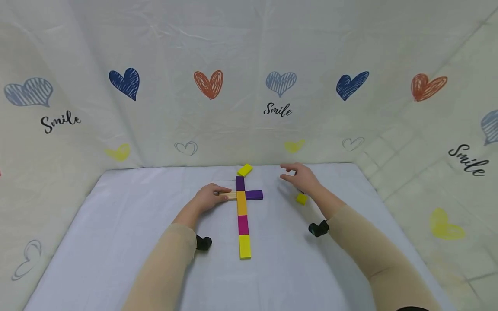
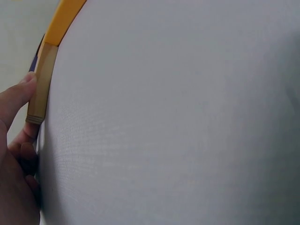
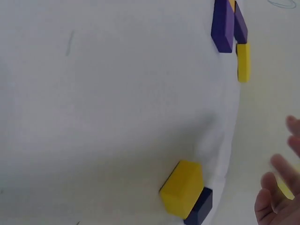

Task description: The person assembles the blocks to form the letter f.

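Observation:
My left hand (image 1: 208, 197) pinches a plain wooden block (image 1: 230, 196) between thumb and fingers. That block's far end meets a column of blocks: purple (image 1: 240, 183), orange (image 1: 242, 203), magenta (image 1: 243, 225) and yellow (image 1: 245, 246). Opposite it, another purple block (image 1: 254, 195) sticks out to the right. In the left wrist view the wooden block (image 2: 43, 84) touches the orange block (image 2: 63, 21). My right hand (image 1: 303, 178) is raised off the table with nothing in it, fingers loosely bent. Below it lies a yellow block (image 1: 301, 198), with a dark block (image 3: 199, 206) behind it.
A loose yellow block (image 1: 245, 169) lies at an angle at the column's top end. A white cloth covers the table (image 1: 128, 242). Behind it hangs a white sheet (image 1: 241, 121) printed with hearts and words.

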Demonstrator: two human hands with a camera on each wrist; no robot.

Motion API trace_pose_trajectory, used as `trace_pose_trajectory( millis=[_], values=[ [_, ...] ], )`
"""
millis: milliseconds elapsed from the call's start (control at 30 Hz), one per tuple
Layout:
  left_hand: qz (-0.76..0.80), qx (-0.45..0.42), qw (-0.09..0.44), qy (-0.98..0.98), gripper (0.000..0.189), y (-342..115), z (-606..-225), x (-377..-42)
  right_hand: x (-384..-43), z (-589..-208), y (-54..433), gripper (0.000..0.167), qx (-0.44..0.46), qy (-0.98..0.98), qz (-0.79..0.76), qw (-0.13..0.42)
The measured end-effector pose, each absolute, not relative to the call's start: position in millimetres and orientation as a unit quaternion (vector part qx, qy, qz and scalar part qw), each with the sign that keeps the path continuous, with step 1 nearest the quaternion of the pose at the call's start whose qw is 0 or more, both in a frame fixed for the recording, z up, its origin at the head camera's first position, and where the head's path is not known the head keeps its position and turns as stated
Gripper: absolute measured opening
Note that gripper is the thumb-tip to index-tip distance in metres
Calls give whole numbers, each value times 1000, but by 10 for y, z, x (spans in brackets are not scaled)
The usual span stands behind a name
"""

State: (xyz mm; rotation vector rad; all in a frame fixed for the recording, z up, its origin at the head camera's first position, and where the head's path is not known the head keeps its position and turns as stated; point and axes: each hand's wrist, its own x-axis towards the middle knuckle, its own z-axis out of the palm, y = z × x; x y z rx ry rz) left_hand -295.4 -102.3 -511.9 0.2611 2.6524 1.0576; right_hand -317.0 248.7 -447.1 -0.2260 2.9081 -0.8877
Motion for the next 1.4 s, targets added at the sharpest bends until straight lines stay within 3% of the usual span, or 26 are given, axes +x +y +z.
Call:
trace_pose_trajectory(
  millis=[400, 800, 1400],
  values=[
    [363, 85, 141, 917, 31, -1020, -5115, -2949, -2976, -4572, 3113, 51, -14, 964, -253, 87],
    [363, 77, 143, 918, 30, -1031, -5150, -2961, -3016, -4684, 3142, 52, 6, 964, -222, 147],
    [368, 84, 141, 915, 30, -1034, -5173, -2978, -3103, -4719, 3111, 47, -3, 976, -191, 107]
  ],
)
